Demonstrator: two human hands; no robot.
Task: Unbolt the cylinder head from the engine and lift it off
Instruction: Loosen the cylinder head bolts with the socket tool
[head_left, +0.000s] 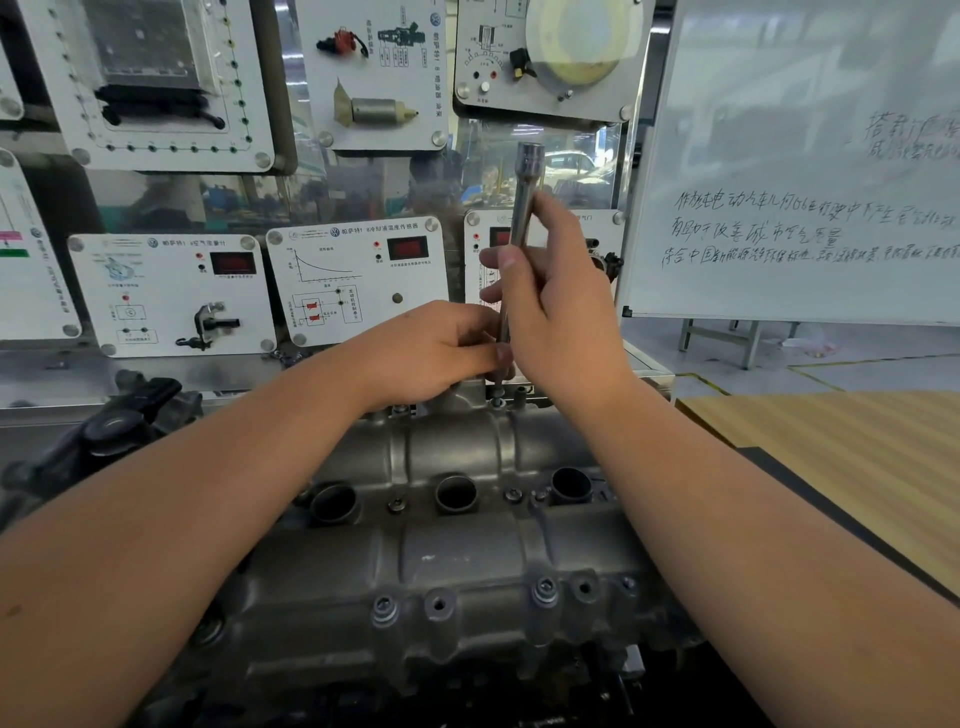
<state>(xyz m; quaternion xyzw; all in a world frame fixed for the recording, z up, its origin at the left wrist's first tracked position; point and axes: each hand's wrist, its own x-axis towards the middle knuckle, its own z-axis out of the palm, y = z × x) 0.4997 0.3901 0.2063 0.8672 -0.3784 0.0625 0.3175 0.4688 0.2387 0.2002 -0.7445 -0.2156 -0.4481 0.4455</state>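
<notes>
While the black plastic part (124, 415) sits off at the far left edge of the engine, the left forearm reaches in across the near-left corner and up toward the back. Left hand (436, 348) is over the far edge of the cylinder head (457, 561), fingers curled, their tips pinching the lower end of the long extension bar (514, 260). Just below those fingertips, the bar's thin tip comes down onto a bolt (497, 402) on the head's rear rim, though whether it is fully seated there I cannot tell. The bar stands nearly upright, leaning slightly right at the top, with its socket-shaped end high above both hands. Right hand (561, 296) is wrapped around the middle of the bar, thumb on the near side, fingers curling round the far side, directly above and touching the left hand's fingertips. The head itself lies below and in front of both hands, filling the centre: three round wells (456, 492) in a row across its middle, more bolts (544, 590) along the near edge. Behind it all, white training panels (358, 280) with diagrams and red displays. Further right, a whiteboard (800, 156) with handwriting, and at the right edge a wooden tabletop (841, 457) beside the engine.
</notes>
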